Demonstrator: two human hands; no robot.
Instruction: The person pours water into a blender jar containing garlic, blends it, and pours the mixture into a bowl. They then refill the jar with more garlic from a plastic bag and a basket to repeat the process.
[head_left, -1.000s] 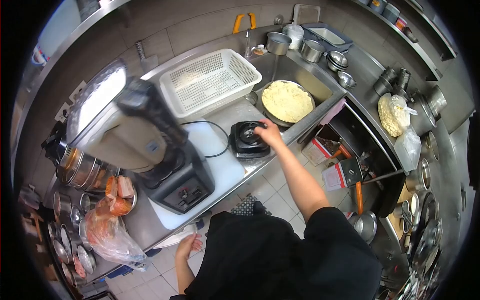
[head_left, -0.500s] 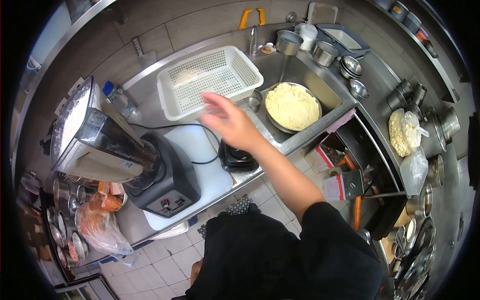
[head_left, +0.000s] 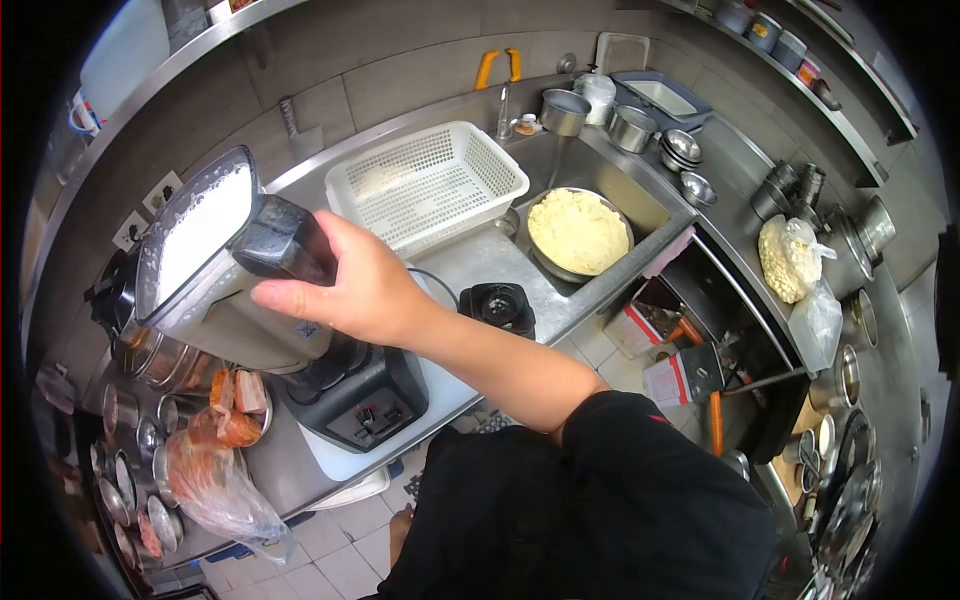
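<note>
My right hand (head_left: 350,285) is wrapped around the black handle of a blender jar (head_left: 255,325), thumb on the near side. White foamy liquid (head_left: 205,225) fills the top of the jar, which has no lid on. The jar sits over its dark blender base (head_left: 375,400), on a white cutting board (head_left: 335,462). A square black piece (head_left: 497,308), like a blender lid, lies on the counter to the right. Of my left hand (head_left: 400,528), only a little skin shows low beside my black clothing; its fingers are hidden.
A white perforated basket (head_left: 425,185) stands behind. A bowl of pale yellow crumbly mash (head_left: 580,235) sits in the sink (head_left: 650,205). Bagged orange food (head_left: 215,480) and metal bowls crowd the left. Pots (head_left: 632,130) and a bag of beans (head_left: 788,260) are on the right counter.
My right hand has moved left and down from above the counter and taken hold of the blender jar's handle. The camera view has shifted somewhat.
</note>
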